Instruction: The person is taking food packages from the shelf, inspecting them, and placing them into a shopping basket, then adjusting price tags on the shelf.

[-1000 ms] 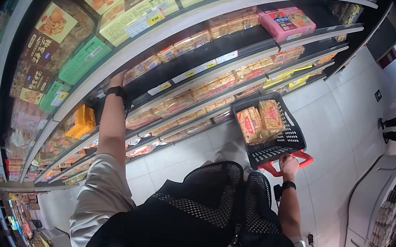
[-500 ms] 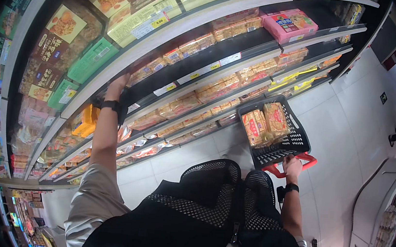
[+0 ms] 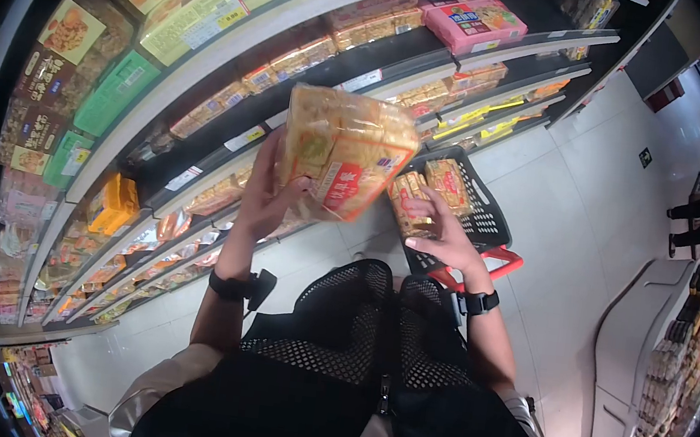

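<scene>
Shelving (image 3: 542, 44) crowds the whole left side, its tiers packed with wrapped biscuits, and the tiled floor (image 3: 595, 186) lies far below. Anything that slips here would probably drop a long way and arrive broken.

Down by the person's legs sits the black basket (image 3: 488, 221) with its red handle (image 3: 505, 262). No hand is on it. It already holds packs of biscuits (image 3: 445, 182) filling the far end, so one more dropped in carelessly could land on their edges and crush them, or tip out over the rim.

The big clear-wrapped biscuit pack (image 3: 341, 159) is up in the air in front of the shelves, above and to the left of the basket, tilted. Only the left hand (image 3: 264, 200) grasps it, thumb and fingers clamped on its lower left corner. That looks a poor hold for so wide a pack: most of its bulk hangs beyond the grip, the film is likely slippery, and it may twist out or sag.

The right hand (image 3: 444, 229) is spread wide and holds nothing, hovering over the basket just beside the pack's lower right edge. I cannot tell whether the fingertips touch the wrapper. If they miss, the pack has no second support.
</scene>
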The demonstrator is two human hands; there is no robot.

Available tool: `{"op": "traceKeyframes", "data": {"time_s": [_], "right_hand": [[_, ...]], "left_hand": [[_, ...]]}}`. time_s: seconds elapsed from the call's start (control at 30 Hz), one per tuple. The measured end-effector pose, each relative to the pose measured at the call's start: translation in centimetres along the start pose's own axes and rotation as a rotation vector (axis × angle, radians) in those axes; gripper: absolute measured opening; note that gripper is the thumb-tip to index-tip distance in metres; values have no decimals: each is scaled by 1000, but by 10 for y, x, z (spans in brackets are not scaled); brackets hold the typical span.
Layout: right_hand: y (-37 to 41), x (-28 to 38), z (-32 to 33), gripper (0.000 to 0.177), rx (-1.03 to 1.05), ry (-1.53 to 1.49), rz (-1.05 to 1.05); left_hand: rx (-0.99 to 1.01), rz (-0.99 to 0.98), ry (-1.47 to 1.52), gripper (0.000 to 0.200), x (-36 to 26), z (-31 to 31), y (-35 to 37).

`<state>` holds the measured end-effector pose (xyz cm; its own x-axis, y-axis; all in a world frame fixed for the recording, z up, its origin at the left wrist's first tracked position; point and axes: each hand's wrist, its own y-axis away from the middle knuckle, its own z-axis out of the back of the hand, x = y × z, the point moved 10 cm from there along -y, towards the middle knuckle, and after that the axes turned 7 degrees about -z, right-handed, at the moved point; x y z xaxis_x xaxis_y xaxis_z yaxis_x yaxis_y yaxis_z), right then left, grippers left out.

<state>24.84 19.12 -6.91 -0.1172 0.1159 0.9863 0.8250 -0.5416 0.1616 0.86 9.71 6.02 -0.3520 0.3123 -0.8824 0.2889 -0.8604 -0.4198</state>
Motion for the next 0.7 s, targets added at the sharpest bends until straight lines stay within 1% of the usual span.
{"op": "traceKeyframes", "data": {"time_s": [0.03, 0.07, 0.1, 0.13, 0.17, 0.2, 0.27, 0.33, 0.37, 0.4, 0.43, 0.47, 0.5, 0.53, 0.6, 0.63, 0.67, 0.7], "right_hand": [[-1, 21, -8, 98, 49, -138, 59], [-1, 35, -11, 99, 53, -235, 100], [0, 42, -4, 98, -40, -168, 45], [2, 46, 3, 97, -130, -103, -9], [4, 47, 9, 93, -190, -144, 16], [7, 50, 9, 93, -192, -138, 8], [13, 55, 10, 89, -210, -242, -53], [19, 56, 7, 86, -185, -244, -58], [22, 72, 0, 86, -140, -255, 47], [27, 88, -6, 85, -95, -266, 152], [31, 95, -8, 84, -94, -148, 188], [33, 100, -12, 84, -92, -151, 183], [37, 110, -17, 85, -84, -119, 229], [40, 120, -23, 85, -74, -87, 275], [44, 130, -31, 84, -70, -104, 280], [48, 137, -34, 83, -70, -83, 307], [51, 144, -37, 81, -70, -61, 334], [54, 149, -38, 78, -71, -22, 319]], "left_hand": [[2, 99, 207, 69, 10, -20, 5], [5, 196, 412, 70, 18, -40, 10], [-3, 255, 490, 66, 22, -55, 12], [-5, 259, 503, 66, 25, -61, 14], [-38, 362, 591, 65, 37, -68, 21], [-71, 465, 675, 65, 48, -74, 29], [-97, 502, 711, 64, 54, -78, 34], [-72, 531, 741, 62, 61, -84, 35], [-84, 530, 739, 58, 70, -84, 39], [-86, 534, 739, 58, 70, -83, 40], [-64, 617, 883, 54, 71, -90, 46], [-42, 699, 1027, 50, 71, -98, 52], [21, 769, 1082, 48, 73, -106, 58], [14, 772, 1082, 48, 72, -107, 61], [134, 777, 1083, 51, 63, -119, 70], [126, 778, 1085, 51, 64, -118, 77], [116, 745, 1148, 56, 62, -117, 85], [108, 711, 1211, 60, 61, -118, 93]]}}
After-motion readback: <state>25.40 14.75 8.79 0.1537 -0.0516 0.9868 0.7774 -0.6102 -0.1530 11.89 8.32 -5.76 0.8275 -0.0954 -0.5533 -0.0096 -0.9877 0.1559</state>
